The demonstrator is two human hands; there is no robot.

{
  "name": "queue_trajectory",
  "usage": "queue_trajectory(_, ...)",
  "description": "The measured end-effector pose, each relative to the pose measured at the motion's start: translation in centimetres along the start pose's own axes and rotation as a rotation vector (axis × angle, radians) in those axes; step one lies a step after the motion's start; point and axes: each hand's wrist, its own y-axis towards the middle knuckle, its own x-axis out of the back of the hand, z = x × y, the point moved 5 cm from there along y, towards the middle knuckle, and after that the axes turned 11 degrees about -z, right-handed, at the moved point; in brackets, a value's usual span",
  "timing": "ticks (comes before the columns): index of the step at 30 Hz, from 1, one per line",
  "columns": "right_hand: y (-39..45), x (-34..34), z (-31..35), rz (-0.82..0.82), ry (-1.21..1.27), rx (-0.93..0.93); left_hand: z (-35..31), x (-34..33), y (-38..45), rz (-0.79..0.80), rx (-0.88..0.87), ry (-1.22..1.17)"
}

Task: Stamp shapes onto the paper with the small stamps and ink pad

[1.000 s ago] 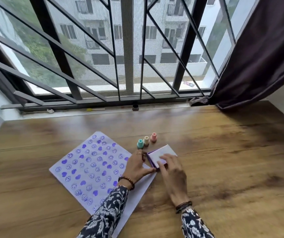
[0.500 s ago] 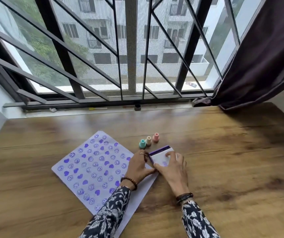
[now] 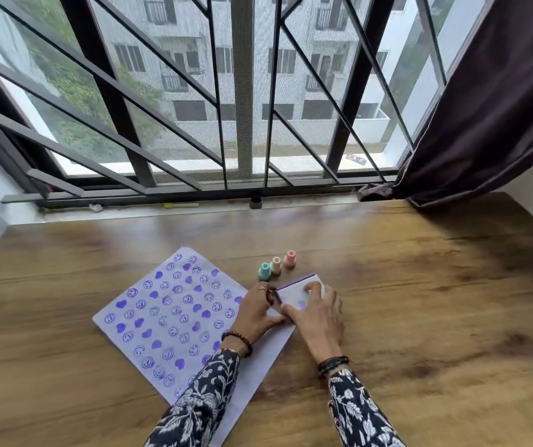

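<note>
A white sheet of paper (image 3: 174, 314) lies on the wooden table, covered with purple smiley and heart prints. Right of it sits the ink pad (image 3: 294, 291), a small white case with a purple edge, its lid down. My left hand (image 3: 257, 312) grips the pad's left side, fingers curled against it. My right hand (image 3: 318, 314) lies flat on top of the lid, fingers spread over it. Three small stamps stand in a row just behind the pad: a teal stamp (image 3: 264, 271), a cream stamp (image 3: 275, 265) and a pink stamp (image 3: 290, 259).
The table (image 3: 420, 301) runs to a window sill with dark metal bars behind it. On the sill lie a yellow marker (image 3: 179, 205) and a small black cap (image 3: 255, 201). A dark curtain (image 3: 484, 108) hangs at the back right.
The ink pad's lid, raised a second ago, has come down flat onto the case. My right hand moved from the lid's near edge to lying on top of it.
</note>
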Motion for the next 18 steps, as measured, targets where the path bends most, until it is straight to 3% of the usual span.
queue_trajectory(10,0.0,-0.3,0.0,-0.138,-0.044,0.021,-0.1,-0.2,0.6,0.170,-0.054,-0.055)
queue_trajectory(15,-0.3,-0.3,0.0,-0.120,-0.011,0.039,-1.8,0.4,-0.1,0.256,-0.096,-0.169)
queue_trajectory(18,-0.6,-0.4,-0.3,-0.091,0.061,0.080,-1.8,1.1,-1.2,0.144,-0.130,-0.149)
